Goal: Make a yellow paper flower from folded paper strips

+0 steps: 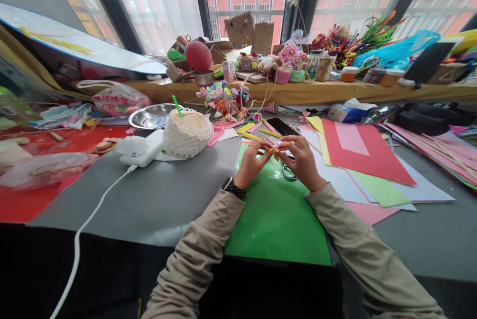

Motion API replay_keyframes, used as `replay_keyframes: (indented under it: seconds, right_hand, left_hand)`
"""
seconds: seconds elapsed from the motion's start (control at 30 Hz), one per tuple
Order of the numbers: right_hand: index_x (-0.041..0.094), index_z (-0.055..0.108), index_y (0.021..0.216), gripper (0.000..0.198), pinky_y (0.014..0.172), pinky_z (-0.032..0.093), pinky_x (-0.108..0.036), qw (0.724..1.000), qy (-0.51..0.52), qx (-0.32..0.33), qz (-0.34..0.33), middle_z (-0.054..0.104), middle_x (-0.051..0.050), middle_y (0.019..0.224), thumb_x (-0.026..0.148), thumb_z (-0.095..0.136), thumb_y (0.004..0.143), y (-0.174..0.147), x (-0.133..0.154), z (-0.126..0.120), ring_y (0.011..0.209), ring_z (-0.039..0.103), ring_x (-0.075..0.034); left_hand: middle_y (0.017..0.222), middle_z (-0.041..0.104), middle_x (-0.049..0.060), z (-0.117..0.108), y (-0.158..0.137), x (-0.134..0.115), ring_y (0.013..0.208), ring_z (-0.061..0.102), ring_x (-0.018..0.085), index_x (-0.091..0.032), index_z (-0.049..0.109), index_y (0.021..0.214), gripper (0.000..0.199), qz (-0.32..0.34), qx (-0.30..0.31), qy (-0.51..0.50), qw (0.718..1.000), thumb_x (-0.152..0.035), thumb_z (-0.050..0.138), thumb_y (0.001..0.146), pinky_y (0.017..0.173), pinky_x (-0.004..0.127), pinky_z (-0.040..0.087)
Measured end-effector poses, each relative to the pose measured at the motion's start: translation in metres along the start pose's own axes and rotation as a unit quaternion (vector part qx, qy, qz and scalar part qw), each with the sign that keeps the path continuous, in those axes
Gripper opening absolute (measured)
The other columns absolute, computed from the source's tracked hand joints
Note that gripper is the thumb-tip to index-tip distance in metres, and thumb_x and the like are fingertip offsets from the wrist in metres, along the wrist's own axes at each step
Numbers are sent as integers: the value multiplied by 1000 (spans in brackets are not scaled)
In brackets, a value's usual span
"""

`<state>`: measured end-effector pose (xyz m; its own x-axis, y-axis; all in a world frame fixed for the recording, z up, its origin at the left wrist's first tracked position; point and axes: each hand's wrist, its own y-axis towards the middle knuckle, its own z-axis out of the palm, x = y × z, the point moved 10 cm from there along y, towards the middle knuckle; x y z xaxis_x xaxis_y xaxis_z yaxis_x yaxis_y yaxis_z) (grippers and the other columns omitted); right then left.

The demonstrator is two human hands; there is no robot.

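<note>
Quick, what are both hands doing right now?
Left hand: closed, pinching the small paper piece.
Right hand: closed, pinching the same paper piece.

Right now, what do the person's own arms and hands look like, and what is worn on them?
Both arms are covered by long, loose beige sleeves, creased along their length: the left sleeve and the right sleeve. A black watch with a dark band sits on the left wrist. The left hand and right hand are bare, without gloves; no rings are discernible.
</note>
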<state>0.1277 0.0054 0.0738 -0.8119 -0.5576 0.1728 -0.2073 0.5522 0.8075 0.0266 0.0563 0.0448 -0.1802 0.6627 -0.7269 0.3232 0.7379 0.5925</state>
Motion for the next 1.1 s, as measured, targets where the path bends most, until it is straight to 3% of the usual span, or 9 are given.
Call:
replay_keyframes:
  seconds: [0.53,1.1]
  right_hand:
    - [21,54,83,6,73,42,-36,999,-9,6,-35,59,-5,88,25,50,80,0,5,0,83,51,-20]
    - [21,53,81,5,72,43,-35,999,10,3,-38,59,-6,87,25,51,79,1,8,-2,82,51,-19]
  left_hand:
    - [87,53,4,8,-5,-24,85,49,15,-18,49,89,12,140,32,147,979,-22,50,78,76,29,42]
    - [84,55,4,7,-6,-28,82,52,14,-18,52,85,10,156,18,205,966,-23,45,81,74,27,42]
